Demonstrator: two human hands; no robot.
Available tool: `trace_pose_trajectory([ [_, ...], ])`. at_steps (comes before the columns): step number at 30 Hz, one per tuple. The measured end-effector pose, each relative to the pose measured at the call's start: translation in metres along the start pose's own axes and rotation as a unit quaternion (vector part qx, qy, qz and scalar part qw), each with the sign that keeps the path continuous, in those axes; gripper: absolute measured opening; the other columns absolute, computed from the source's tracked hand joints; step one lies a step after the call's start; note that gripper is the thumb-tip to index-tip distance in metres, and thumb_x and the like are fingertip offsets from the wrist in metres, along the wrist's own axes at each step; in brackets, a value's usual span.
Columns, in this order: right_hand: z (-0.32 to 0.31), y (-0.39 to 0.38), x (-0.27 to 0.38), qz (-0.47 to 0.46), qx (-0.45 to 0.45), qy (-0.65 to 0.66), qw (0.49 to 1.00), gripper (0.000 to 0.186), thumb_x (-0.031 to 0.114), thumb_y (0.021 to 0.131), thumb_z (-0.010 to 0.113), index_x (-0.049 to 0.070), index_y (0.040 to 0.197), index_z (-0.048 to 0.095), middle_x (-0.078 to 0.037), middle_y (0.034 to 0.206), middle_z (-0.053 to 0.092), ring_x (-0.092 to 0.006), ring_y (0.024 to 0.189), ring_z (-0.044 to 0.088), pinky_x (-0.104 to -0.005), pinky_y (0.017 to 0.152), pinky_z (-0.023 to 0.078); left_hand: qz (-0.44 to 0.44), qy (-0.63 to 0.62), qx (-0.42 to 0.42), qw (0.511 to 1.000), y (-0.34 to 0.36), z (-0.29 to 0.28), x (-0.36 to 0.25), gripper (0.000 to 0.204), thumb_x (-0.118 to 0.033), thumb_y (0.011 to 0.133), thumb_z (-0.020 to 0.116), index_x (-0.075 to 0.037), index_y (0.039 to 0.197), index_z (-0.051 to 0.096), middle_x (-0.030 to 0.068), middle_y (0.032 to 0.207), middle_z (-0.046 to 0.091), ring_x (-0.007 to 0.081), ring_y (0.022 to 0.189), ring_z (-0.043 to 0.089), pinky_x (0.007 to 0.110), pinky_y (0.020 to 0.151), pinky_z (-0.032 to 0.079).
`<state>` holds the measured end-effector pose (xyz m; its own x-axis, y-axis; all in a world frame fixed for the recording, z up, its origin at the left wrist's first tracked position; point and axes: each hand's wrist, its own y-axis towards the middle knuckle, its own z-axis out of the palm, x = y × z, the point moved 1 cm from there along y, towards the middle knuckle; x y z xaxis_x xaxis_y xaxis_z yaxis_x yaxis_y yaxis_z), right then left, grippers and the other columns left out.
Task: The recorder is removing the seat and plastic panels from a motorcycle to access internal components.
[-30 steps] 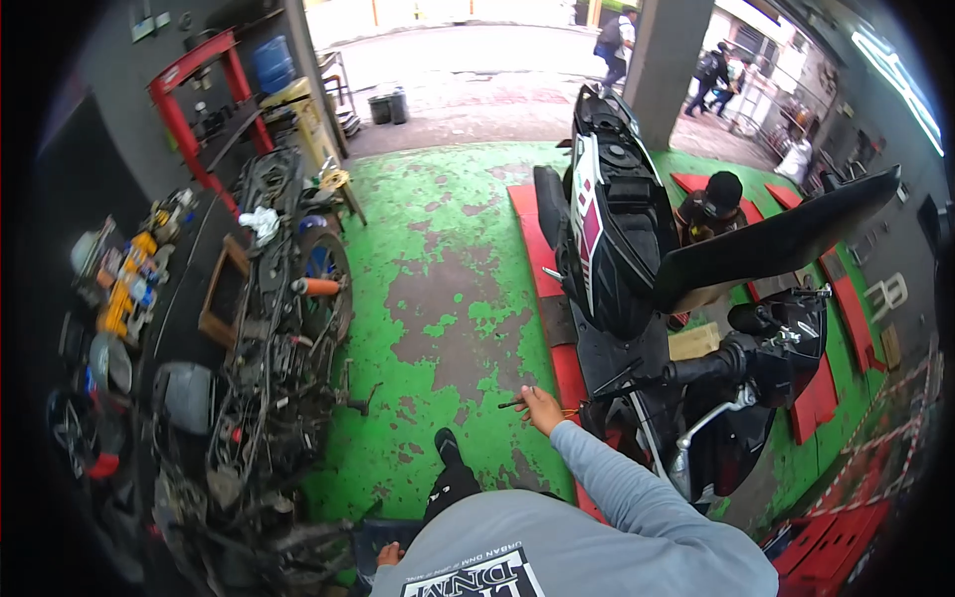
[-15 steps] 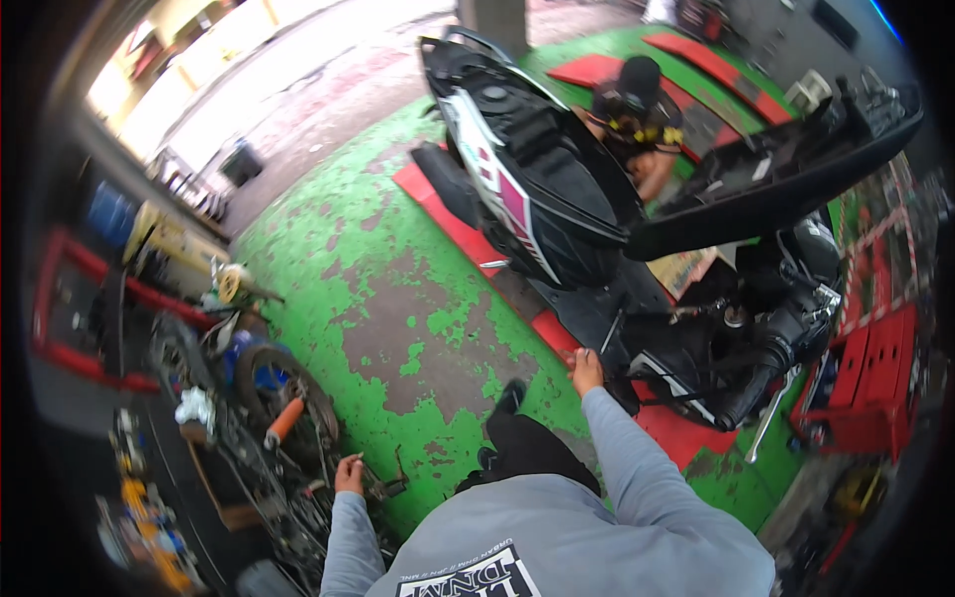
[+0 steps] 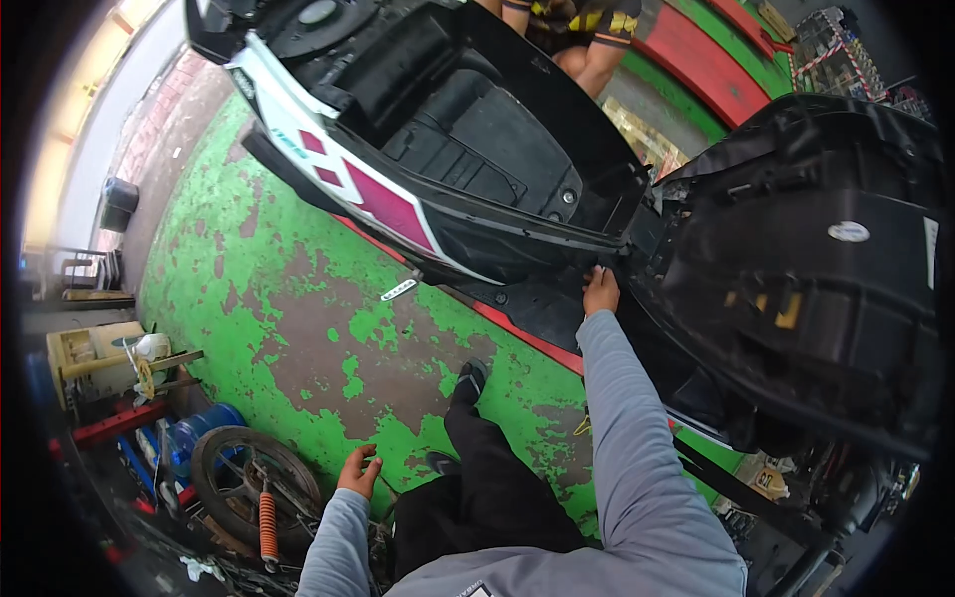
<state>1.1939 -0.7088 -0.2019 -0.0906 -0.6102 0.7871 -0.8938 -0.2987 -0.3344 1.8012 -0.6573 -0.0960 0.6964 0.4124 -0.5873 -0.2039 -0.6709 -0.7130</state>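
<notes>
A scooter point(image 3: 388, 199) with white and magenta side panels stands in front of me. Its seat point(image 3: 796, 249) is tipped up to the right, baring the black storage bin point(image 3: 477, 139). My right hand point(image 3: 600, 292) reaches to the bin's front end, fingers bent together against the black body panel. Whether something small is between those fingers, I cannot make out. Low on the left, my left hand point(image 3: 360, 472) hangs above the floor with nothing in it, its fingers loosely curled and apart from the thumb.
Beyond the scooter crouches another person point(image 3: 582, 35), arms by its far side. A red ramp point(image 3: 701, 60) lies behind. At lower left are a loose wheel point(image 3: 224, 493), an orange shock spring point(image 3: 268, 527) and a blue bottle point(image 3: 204, 428). The green floor point(image 3: 219, 269) is peeling.
My view has come closer to the scooter's rear. My right hand has gone from beside the footboard to the bin's front end. The raised seat now fills the right side.
</notes>
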Motion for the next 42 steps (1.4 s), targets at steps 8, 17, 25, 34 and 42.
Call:
trace_pose_trajectory([
  [8, -0.003, 0.033, -0.008, -0.001, 0.062, -0.08, 0.995, 0.023, 0.016, 0.095, 0.052, 0.0, 0.102, 0.066, -0.016, 0.101, 0.071, -0.0252, 0.082, 0.07, -0.0383, 0.07, 0.054, 0.03, 0.016, 0.033, 0.999, 0.081, 0.002, -0.045, 0.036, -0.012, 0.091, 0.066, -0.003, 0.124, 0.055, 0.0148, 0.12, 0.061, 0.0246, 0.102, 0.064, 0.037, 0.087, 0.051],
  [17, -0.033, 0.109, -0.094, -0.263, -0.018, -0.422, 0.867, 0.027, 0.021, 0.092, 0.054, 0.003, 0.105, 0.068, -0.023, 0.115, 0.065, -0.0429, 0.11, 0.058, -0.0464, 0.096, 0.045, 0.068, -0.002, 0.049, 0.997, 0.149, -0.007, -0.103, 0.037, -0.012, 0.094, 0.063, -0.005, 0.128, 0.053, 0.0104, 0.119, 0.063, 0.0193, 0.102, 0.062, 0.033, 0.088, 0.05],
  [25, 0.008, 0.1, -0.095, -0.264, 0.031, -0.429, 0.863, 0.028, 0.021, 0.092, 0.054, 0.0, 0.108, 0.064, -0.025, 0.116, 0.062, -0.0447, 0.111, 0.056, -0.0455, 0.098, 0.043, 0.298, 0.133, -0.065, 0.943, 0.209, -0.037, -0.192, 0.033, -0.001, 0.082, 0.062, -0.006, 0.115, 0.058, 0.0165, 0.119, 0.057, 0.0348, 0.114, 0.053, 0.041, 0.096, 0.043],
  [34, 0.029, 0.071, -0.07, -0.244, -0.048, -0.3, 0.921, 0.033, 0.019, 0.092, 0.056, -0.004, 0.114, 0.06, -0.028, 0.121, 0.058, -0.0476, 0.113, 0.054, -0.046, 0.103, 0.037, 0.407, 0.108, -0.015, 0.907, 0.292, 0.026, -0.198, 0.031, -0.004, 0.084, 0.062, -0.001, 0.115, 0.056, 0.0204, 0.117, 0.056, 0.0394, 0.114, 0.053, 0.043, 0.099, 0.042],
  [42, 0.056, 0.025, -0.051, -0.159, -0.192, 0.361, 0.899, 0.033, 0.016, 0.104, 0.044, 0.001, 0.132, 0.045, -0.01, 0.098, 0.06, -0.0118, 0.062, 0.061, -0.0224, 0.049, 0.049, 0.482, 0.03, -0.074, 0.873, 0.309, 0.066, -0.147, 0.031, -0.005, 0.09, 0.054, 0.006, 0.119, 0.05, 0.023, 0.114, 0.053, 0.0362, 0.109, 0.053, 0.041, 0.098, 0.04],
])
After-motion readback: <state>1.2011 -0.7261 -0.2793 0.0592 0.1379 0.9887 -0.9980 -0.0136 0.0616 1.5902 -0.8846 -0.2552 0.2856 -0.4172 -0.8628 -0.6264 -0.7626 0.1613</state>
